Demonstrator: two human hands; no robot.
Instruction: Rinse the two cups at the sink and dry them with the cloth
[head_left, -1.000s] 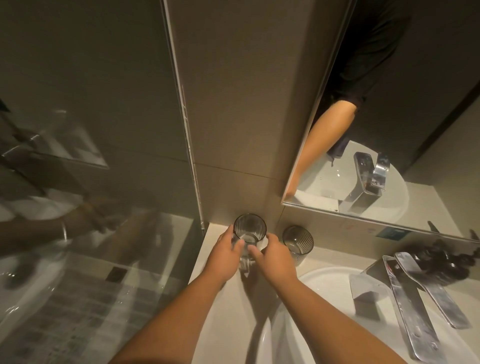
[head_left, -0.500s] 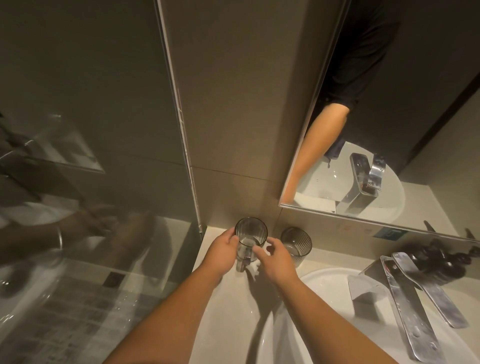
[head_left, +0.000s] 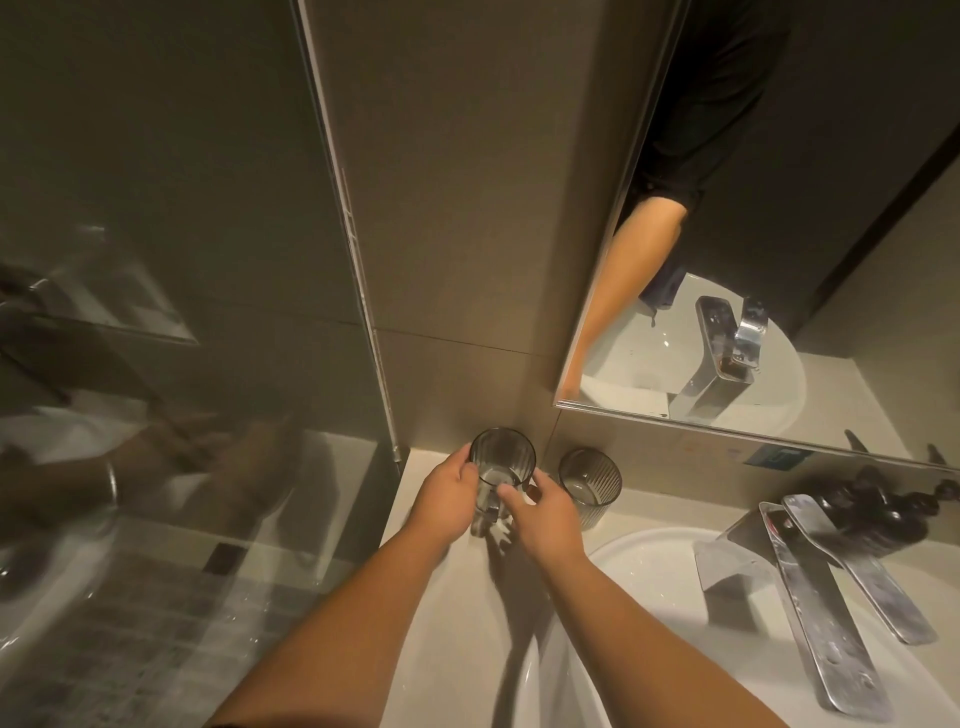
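A: Where do we locate the first ribbed glass cup?

B: We see it at the bench corner, by the wall. Our left hand grips its left side; our right hand pinches its near side.

A: And the second ribbed glass cup?

B: It stands upright just to the right, untouched, behind the white sink. The chrome faucet extends over the basin, below the mirror.
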